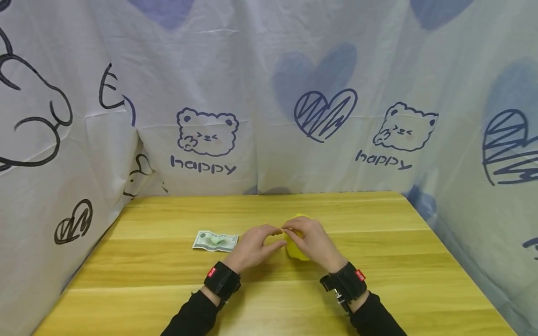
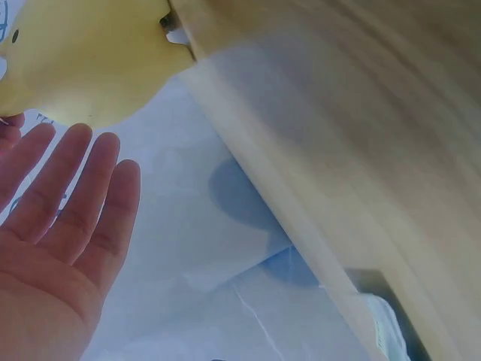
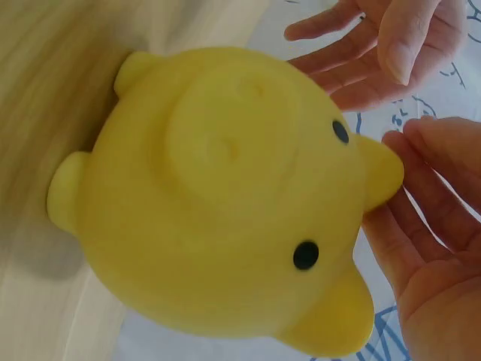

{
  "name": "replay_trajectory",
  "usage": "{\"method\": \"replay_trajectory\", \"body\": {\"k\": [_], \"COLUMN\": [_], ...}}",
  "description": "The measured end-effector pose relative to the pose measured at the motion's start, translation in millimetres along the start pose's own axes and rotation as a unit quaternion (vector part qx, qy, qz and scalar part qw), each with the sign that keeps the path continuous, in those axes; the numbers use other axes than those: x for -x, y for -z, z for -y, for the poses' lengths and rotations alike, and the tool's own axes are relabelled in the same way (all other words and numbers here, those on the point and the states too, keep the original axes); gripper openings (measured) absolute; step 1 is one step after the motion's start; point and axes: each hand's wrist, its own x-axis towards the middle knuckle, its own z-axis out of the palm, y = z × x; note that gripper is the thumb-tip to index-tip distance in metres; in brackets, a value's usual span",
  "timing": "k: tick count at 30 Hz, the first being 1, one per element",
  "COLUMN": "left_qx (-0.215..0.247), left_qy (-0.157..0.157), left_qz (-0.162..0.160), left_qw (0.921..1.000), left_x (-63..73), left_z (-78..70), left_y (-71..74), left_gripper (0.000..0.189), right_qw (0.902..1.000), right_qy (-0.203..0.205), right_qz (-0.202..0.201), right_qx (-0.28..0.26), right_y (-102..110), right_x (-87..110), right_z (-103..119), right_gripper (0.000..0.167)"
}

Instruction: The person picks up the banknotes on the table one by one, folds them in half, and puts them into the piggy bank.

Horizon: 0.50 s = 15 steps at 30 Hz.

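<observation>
A yellow piggy bank with black eyes and small ears stands on the wooden table; in the head view the piggy bank is partly hidden under my right hand. In the right wrist view the thumb and fingertips of my right hand come together close by one ear. I cannot tell whether something small is pinched there. My left hand is on the other side, its fingers extended towards the right fingertips. The left wrist view shows the left hand palm up to the camera, with nothing in it.
A greenish banknote, slightly creased, lies on the table to the left of my left hand. White cloth with blue hearts and bear drawings hangs behind and at both sides of the table.
</observation>
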Motion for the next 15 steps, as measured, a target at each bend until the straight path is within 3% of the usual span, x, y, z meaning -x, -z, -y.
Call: {"method": "replay_trajectory", "body": {"k": [10, 15], "left_qx": [-0.015, -0.016], "left_qy": [0.002, 0.018], "left_qz": [0.003, 0.002], "left_qw": [0.9999, 0.9997], "left_x": [7.8, 9.8], "left_z": [8.8, 12.8], "left_y": [6.5, 10.8], "left_gripper": [0.037, 0.037], "right_qw": [0.9997, 0.9995], "right_qy": [0.021, 0.032], "right_qz": [-0.004, -0.002], "right_qx": [0.014, 0.008], "right_y": [-6.6, -7.2], "right_x": [0.2, 0.1], "right_z": [4.9, 4.7], "right_gripper": [0.016, 0.018]}}
